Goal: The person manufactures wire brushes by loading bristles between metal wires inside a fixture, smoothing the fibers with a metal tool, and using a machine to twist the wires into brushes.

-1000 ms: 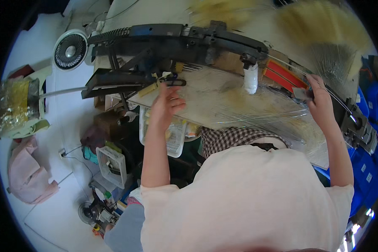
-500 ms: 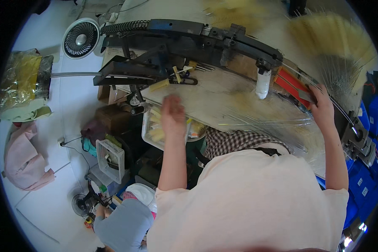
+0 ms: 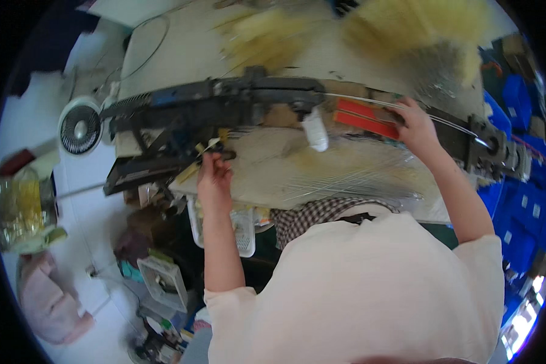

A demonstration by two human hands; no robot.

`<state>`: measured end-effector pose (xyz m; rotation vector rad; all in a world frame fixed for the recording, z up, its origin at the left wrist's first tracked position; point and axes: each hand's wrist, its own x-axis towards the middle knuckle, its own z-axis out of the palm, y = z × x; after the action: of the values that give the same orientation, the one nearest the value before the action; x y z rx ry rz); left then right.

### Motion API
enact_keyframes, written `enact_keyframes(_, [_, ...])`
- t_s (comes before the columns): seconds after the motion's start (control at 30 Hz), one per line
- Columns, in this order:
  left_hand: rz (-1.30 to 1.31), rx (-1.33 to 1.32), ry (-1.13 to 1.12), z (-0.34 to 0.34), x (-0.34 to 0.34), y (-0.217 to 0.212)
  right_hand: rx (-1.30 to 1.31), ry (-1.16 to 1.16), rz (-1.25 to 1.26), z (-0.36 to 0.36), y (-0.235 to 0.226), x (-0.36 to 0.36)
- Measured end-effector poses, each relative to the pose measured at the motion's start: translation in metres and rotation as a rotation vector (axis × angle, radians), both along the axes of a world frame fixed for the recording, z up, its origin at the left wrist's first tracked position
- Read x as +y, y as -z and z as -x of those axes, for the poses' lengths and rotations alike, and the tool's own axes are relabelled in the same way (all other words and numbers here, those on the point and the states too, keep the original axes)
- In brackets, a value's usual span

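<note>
Left hand point(image 3: 214, 177) at black metal machine point(image 3: 224, 109), right hand point(image 3: 417, 124) on flat red bar point(image 3: 365, 120).

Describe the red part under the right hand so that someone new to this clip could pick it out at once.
Start at the long dark machine that runs across the workbench. Follow it toward its right end, where the right hand rests. The red part is a pair of flat bars just left of that hand, the only bright red on the machine, beside a small white piece.

A loose, pale pink short-sleeved top — forearms bare — over what looks like a checked cloth at the waist.
</note>
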<state>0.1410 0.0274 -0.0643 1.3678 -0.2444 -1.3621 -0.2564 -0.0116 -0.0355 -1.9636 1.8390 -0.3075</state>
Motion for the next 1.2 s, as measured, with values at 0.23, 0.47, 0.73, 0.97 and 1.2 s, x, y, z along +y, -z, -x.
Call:
enact_keyframes(0.23, [-0.106,0.294,0.391,0.049,0.012,-0.032,-0.401,-0.08,-0.203,0.032,-0.074,0.024])
enact_keyframes(0.47, [0.204,0.078,1.65,0.232,-0.07,-0.094,-0.651,0.063,-0.021,0.023,-0.132,-0.014])
enact_keyframes(0.73, [-0.128,0.358,0.911,0.229,-0.052,-0.063,-0.62,-0.08,-0.065,0.044,-0.074,-0.036])
enact_keyframes(0.97, [-0.145,0.412,0.759,0.184,-0.05,-0.066,-0.304,-0.495,-0.147,0.035,-0.087,-0.055])
enact_keyframes(1.2, [-0.167,0.325,0.965,0.178,-0.058,-0.073,-0.621,0.035,-0.565,0.019,-0.077,-0.05])
